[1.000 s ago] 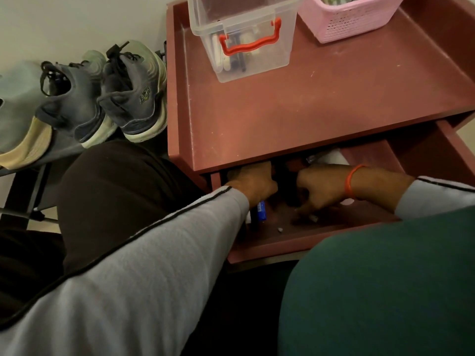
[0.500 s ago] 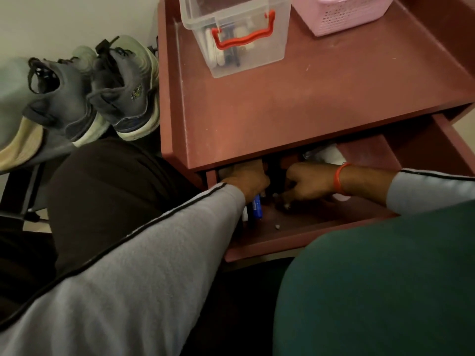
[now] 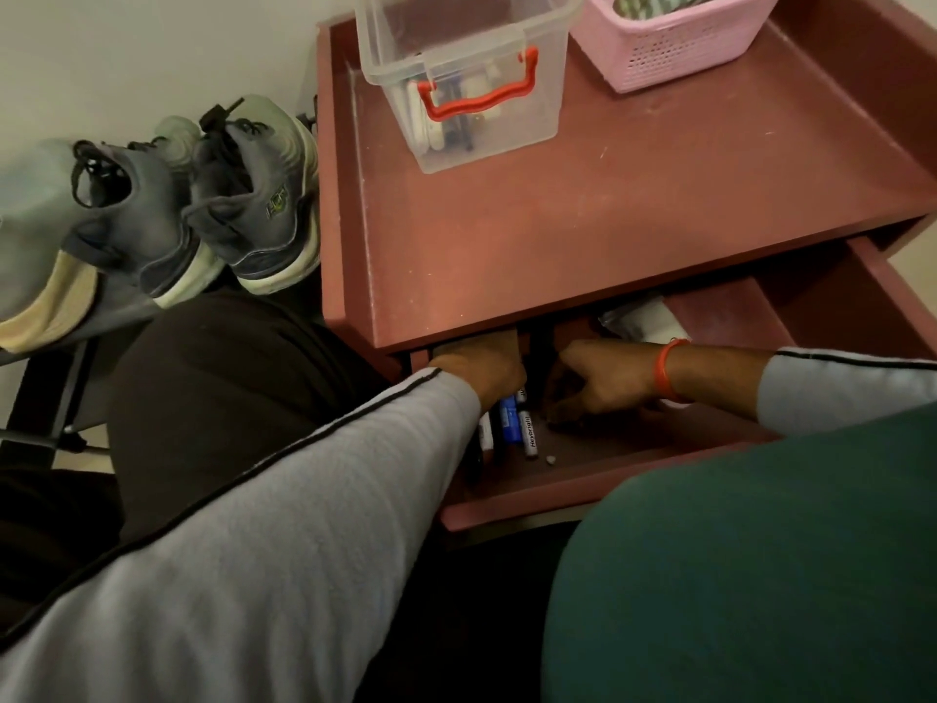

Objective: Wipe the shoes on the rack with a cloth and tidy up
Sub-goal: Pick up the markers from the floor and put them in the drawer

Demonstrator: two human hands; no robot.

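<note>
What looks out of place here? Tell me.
A small pale scrap lies loose on the drawer floor beside the markers. The tabletop carries scuffs and a pale streak along its left rim. Nothing is spilled.

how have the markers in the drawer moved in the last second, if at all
Yes: the markers under the left hand have come toward the drawer front, their ends now nearly level with the small pale speck.

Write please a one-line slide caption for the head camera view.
Both hands, left and right, reach into the open drawer among markers.
</note>
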